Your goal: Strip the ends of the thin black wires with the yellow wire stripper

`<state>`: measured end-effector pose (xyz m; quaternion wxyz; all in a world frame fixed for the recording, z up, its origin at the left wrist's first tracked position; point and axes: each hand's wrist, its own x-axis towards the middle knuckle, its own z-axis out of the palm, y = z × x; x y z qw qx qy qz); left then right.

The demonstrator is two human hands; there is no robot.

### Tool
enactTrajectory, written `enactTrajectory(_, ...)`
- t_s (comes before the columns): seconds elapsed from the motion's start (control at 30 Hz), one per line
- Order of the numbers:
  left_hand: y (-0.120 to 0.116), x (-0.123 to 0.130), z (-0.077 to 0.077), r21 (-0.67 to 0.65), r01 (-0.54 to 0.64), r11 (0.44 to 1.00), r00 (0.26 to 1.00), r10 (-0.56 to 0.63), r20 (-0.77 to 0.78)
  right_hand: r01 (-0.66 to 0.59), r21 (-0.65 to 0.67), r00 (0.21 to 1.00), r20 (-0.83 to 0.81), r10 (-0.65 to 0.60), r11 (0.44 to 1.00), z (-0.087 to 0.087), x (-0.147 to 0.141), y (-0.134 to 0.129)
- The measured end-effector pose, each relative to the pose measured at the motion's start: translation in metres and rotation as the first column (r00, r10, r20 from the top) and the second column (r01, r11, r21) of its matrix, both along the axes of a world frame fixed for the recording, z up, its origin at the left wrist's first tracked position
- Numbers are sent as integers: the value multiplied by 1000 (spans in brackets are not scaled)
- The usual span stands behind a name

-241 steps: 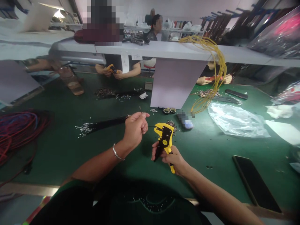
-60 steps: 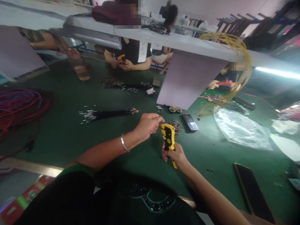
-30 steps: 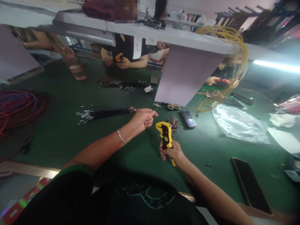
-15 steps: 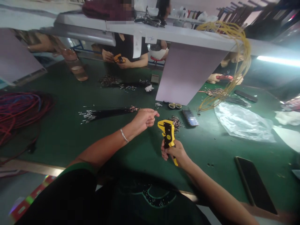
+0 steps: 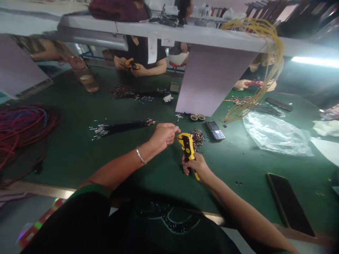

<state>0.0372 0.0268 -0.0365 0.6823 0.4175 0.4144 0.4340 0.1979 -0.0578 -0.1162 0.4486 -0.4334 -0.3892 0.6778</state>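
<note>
My left hand is closed in a pinch on a thin black wire that sticks up past the fingertips. Silvery wire tips show just above it. In my right hand is a yellow and black wire stripper, upright, its jaws close beside my left fingers. Whether the jaws touch a wire is too small to tell. Behind the tool lies a heap of small cut pieces. Left of my left hand, a bundle of black wires with bare ends rests on the green table.
A keypad phone and two tape rolls lie beyond the heap. A dark smartphone is at the right. Red and blue cables coil at the left. A white divider stands ahead; people across the table hold tools.
The wire stripper in my right hand has shifted slightly up and left, nearer my left hand. My left hand has hardly moved and keeps its pinch.
</note>
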Motion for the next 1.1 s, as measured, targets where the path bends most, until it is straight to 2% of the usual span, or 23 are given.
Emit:
enactTrajectory(0.1,7,-5,2,-20,1,1000,1000,-1,22,-20,-10,1000,-23,20,1000,6,-1,-7)
enactTrajectory(0.3,19,-12,-4,-84,111,990,992,-105,73,-93,7,987,-135,93,996,19,-6,-20)
enactTrajectory(0.67,20,-8,-19,-88,206,975,970,-191,153,-125,35,959,-251,130,991,24,-5,-18)
enactTrajectory(0.9,25,-12,-14,-93,177,980,977,-163,140,-196,7,923,-337,187,981,38,-4,-19)
enactTrajectory(1.1,25,-14,-10,-87,142,986,984,-130,125,-170,-2,935,-316,160,986,36,-4,-19)
